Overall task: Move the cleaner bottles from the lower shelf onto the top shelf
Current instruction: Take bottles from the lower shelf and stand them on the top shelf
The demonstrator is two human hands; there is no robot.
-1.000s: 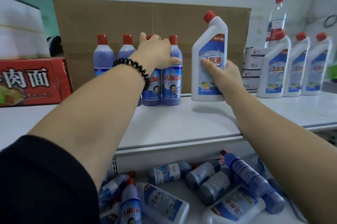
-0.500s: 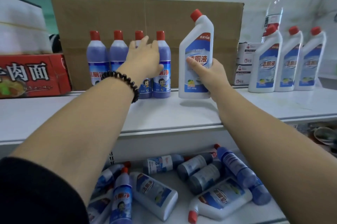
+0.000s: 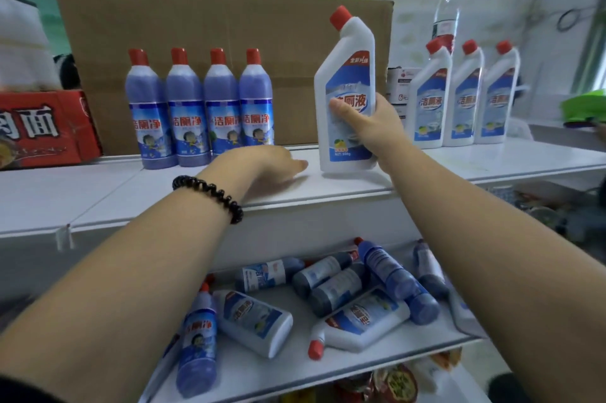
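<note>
My right hand (image 3: pixel 367 127) grips a white angled-neck cleaner bottle (image 3: pixel 347 68) with a red cap, held upright with its base at the top shelf (image 3: pixel 98 192). My left hand (image 3: pixel 262 163) hovers low over the shelf in front of a row of several purple cleaner bottles (image 3: pixel 200 107), holding nothing, fingers loosely extended. Three white bottles (image 3: pixel 465 97) stand in a row at the right. On the lower shelf (image 3: pixel 295 370) several purple and white bottles (image 3: pixel 357 320) lie on their sides in a pile.
A large cardboard sheet (image 3: pixel 213 25) stands behind the purple row. A red carton (image 3: pixel 42 127) sits at the left of the top shelf. Small white boxes (image 3: pixel 401 87) and a clear water bottle (image 3: pixel 446 12) stand behind the white bottles. A green object (image 3: pixel 583 107) is at far right.
My left hand let go of the rightmost purple bottle and dropped down toward the shelf surface. My right hand kept the white bottle upright, near the shelf.
</note>
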